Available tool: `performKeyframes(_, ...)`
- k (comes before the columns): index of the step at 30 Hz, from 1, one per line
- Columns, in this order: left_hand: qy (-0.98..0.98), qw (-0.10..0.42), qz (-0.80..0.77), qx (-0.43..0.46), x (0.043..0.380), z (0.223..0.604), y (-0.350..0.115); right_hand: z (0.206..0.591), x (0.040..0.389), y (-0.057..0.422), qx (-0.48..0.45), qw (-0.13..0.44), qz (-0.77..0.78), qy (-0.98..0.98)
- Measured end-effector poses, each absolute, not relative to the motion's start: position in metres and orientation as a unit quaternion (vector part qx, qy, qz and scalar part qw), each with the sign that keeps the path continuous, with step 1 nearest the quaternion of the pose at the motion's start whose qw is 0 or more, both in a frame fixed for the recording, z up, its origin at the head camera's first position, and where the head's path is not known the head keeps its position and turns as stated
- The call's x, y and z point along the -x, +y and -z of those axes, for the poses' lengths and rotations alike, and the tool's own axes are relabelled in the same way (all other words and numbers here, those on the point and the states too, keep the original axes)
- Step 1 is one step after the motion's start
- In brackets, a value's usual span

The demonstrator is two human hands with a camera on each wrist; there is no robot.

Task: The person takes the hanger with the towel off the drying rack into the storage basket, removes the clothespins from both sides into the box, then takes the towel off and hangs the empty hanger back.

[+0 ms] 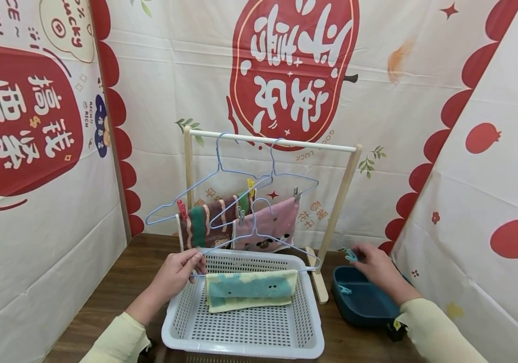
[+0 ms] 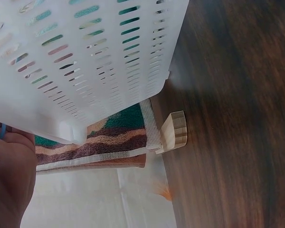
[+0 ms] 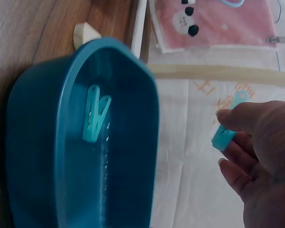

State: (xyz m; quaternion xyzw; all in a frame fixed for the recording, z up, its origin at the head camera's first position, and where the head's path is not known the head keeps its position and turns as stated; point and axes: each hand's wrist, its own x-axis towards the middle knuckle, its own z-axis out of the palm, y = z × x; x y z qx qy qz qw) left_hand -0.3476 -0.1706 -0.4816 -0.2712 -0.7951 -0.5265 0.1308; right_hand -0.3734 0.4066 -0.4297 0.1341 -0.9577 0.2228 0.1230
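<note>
My left hand [image 1: 180, 272] grips the left end of a blue wire hanger [image 1: 254, 234] over the white basket [image 1: 173, 322]. Folded over that hanger's bottom bar is a yellow and teal towel [image 1: 252, 289]. In the right wrist view, my right hand [image 3: 266, 152] pinches a teal clothespin [image 3: 224, 135] between thumb and fingers. Below it stands a dark blue bin [image 3: 61, 142], where a second teal clothespin [image 3: 95, 114] lies. In the left wrist view the left hand [image 2: 12, 175] shows only partly, beside the basket's perforated wall.
A wooden rack [image 1: 340, 196] stands behind the basket. From its white rail hang two blue hangers, one with a striped towel [image 1: 200, 224] and one with a pink towel [image 1: 281, 222], held by clothespins. Printed cloth walls surround the brown table [image 1: 105, 297].
</note>
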Motion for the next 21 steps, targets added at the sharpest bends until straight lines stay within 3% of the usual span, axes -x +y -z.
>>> performKeyframes(11, -0.789, 0.136, 0.531, 0.278, 0.345, 0.479, -0.169, 0.449, 0.391, 0.422, -0.135, 0.04, -0.142, -0.98)
performKeyframes(21, -0.795, 0.141, 0.521, 0.276, 0.348, 0.481, -0.167, 0.466, 0.404, 0.432, -0.163, 0.014, -0.065, -0.984)
